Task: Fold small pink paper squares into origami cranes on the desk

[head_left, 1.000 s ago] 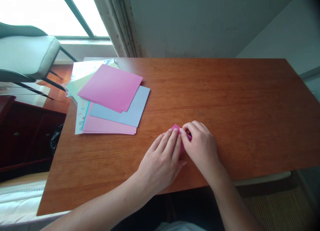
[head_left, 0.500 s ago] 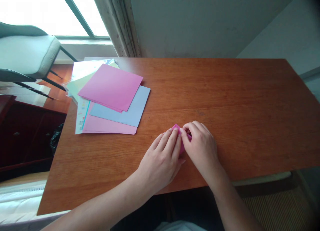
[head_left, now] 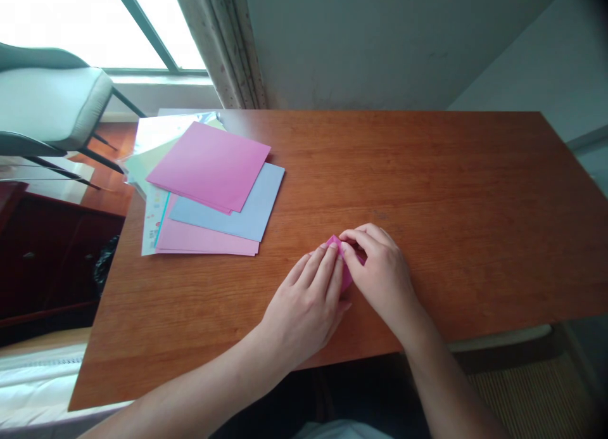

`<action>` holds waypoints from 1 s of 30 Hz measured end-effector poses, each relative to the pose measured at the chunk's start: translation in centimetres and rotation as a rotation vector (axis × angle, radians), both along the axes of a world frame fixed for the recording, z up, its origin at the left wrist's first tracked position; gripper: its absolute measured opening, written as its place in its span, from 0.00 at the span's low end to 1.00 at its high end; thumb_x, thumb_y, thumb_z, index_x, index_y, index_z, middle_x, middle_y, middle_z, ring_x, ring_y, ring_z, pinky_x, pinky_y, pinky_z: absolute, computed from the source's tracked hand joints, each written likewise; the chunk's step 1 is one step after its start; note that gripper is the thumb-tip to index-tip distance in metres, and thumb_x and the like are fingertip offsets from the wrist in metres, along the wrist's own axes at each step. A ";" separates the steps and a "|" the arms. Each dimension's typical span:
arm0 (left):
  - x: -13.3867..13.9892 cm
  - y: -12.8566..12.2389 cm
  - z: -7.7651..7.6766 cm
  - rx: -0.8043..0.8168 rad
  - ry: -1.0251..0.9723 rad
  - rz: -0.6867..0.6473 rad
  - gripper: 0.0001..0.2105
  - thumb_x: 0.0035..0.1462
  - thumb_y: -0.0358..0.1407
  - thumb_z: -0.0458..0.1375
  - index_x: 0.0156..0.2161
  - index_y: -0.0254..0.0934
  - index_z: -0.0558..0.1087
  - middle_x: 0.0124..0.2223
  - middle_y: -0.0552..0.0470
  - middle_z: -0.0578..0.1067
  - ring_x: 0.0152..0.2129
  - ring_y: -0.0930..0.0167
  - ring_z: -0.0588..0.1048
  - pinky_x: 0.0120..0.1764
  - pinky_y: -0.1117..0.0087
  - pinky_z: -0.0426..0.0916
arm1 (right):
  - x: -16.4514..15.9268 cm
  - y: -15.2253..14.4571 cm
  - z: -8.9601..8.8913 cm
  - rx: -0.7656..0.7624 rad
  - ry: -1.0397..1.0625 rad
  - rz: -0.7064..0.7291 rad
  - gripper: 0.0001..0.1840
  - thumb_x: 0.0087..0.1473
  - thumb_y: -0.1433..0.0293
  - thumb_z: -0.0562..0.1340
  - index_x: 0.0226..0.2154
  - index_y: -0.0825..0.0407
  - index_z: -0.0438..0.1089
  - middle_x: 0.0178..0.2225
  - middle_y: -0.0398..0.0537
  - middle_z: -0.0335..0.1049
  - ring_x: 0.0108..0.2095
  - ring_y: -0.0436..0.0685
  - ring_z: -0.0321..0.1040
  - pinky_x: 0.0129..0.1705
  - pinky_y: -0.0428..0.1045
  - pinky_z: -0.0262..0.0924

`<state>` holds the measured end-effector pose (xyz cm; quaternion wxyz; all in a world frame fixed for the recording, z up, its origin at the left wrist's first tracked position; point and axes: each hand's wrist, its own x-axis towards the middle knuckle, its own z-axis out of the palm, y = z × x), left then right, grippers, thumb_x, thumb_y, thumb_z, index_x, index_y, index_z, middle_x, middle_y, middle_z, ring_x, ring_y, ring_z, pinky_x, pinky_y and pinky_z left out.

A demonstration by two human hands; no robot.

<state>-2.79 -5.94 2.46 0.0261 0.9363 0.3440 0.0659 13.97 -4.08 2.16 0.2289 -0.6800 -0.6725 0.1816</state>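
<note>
A small folded piece of pink paper (head_left: 348,279) lies on the wooden table, its pointed tip facing away from me. My left hand (head_left: 308,293) rests over it, fingers stretched out and pressing it down, thumb apart; most of the paper is hidden beneath. On the paper's right side, my right hand (head_left: 377,261) has thumb and index finger pinched at the edge near the tip, and its other fingers are curled.
To the left lies a pile of sheets: magenta paper (head_left: 211,163), blue-grey paper (head_left: 251,201), light pink paper (head_left: 209,239) and clear plastic packets (head_left: 142,163). The wooden table (head_left: 427,173) reaches the wall. A pale chair (head_left: 52,103) stands by the window.
My right index finger has shifted slightly left and forward, nearer the paper's tip, with the thumb still at the edge. The left hand stays in place on the paper.
</note>
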 end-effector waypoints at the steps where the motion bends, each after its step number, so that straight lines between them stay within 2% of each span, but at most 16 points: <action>1: 0.0 0.0 0.0 -0.001 0.003 0.002 0.27 0.68 0.39 0.48 0.65 0.21 0.60 0.69 0.33 0.59 0.67 0.55 0.58 0.65 0.55 0.58 | 0.1 0.1 0.0 -0.007 0.006 0.010 0.07 0.61 0.72 0.59 0.36 0.49 0.74 0.37 0.48 0.73 0.40 0.58 0.69 0.43 0.51 0.63; 30: 0.1 -0.2 -0.5 -0.019 0.016 0.017 0.27 0.69 0.40 0.47 0.66 0.21 0.59 0.70 0.33 0.56 0.67 0.55 0.56 0.67 0.56 0.55 | 0.2 0.3 -0.4 0.009 0.020 0.028 0.06 0.60 0.73 0.61 0.33 0.49 0.73 0.36 0.47 0.73 0.40 0.58 0.68 0.45 0.53 0.64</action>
